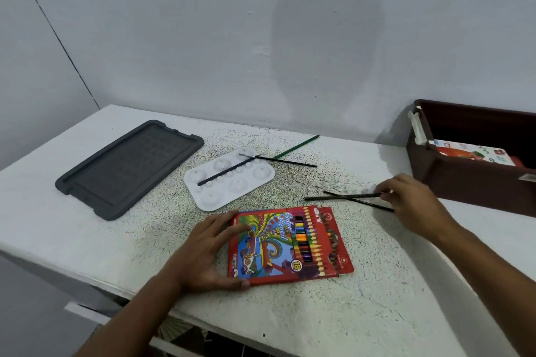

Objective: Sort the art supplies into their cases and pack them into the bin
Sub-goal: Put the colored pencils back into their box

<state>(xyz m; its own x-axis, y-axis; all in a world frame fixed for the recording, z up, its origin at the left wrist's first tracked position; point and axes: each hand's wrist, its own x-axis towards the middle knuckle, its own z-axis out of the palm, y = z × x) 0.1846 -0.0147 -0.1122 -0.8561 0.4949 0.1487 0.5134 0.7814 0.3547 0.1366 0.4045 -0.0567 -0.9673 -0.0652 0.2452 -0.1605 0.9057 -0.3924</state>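
Observation:
A red colour pencil box (290, 243) lies flat near the table's front edge. My left hand (208, 255) holds its left side, fingers spread on top and thumb curled under the front edge. My right hand (412, 203) pinches the end of a dark pencil (342, 197) that crosses a second dark pencil (362, 202) on the table. A white paint palette (229, 180) carries a dark brush (226, 172). Behind it lie another dark pencil (293, 161) and a green pencil (298, 146).
A dark brown bin (464, 180) stands at the right, with a printed box (472, 153) and a white item inside. A grey tray-like lid (127, 168) lies at the left. The table meets a wall behind, and its front edge is close to me.

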